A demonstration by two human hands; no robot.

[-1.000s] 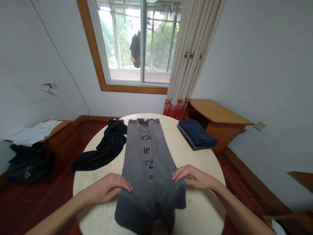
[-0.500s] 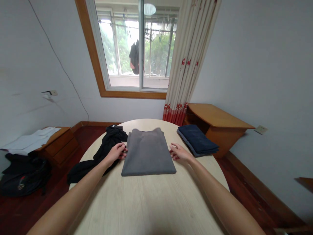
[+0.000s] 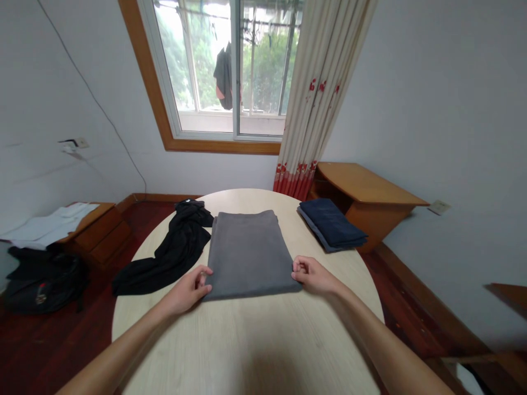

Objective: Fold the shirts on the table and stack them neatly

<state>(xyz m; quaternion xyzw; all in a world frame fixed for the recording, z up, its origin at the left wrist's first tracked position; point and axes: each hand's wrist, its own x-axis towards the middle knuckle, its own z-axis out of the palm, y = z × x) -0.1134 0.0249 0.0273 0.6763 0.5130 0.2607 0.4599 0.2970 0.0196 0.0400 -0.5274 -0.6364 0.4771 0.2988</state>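
Note:
A folded grey cloth (image 3: 251, 255) lies flat on the round pale wooden table (image 3: 263, 340). At its near left corner, my left hand (image 3: 191, 288) pinches the edge between thumb and fingers. My right hand (image 3: 313, 275) grips the right edge near the other front corner, its fingers curled in. A crumpled black garment (image 3: 173, 252) is spread to the left of the grey cloth. Dark blue folded cloths (image 3: 331, 224) are stacked at the right of the table, with a greyish-blue layer underneath.
Behind the table's right side stands a wooden desk (image 3: 370, 186), near a long curtain (image 3: 308, 109). A low wooden cabinet (image 3: 99, 236) with papers and a black bag (image 3: 45, 280) are at the left.
Both hands have moved nearer along the grey cloth's sides and closed on its front corners. Its far edge looks straighter. The camera view has shifted slightly.

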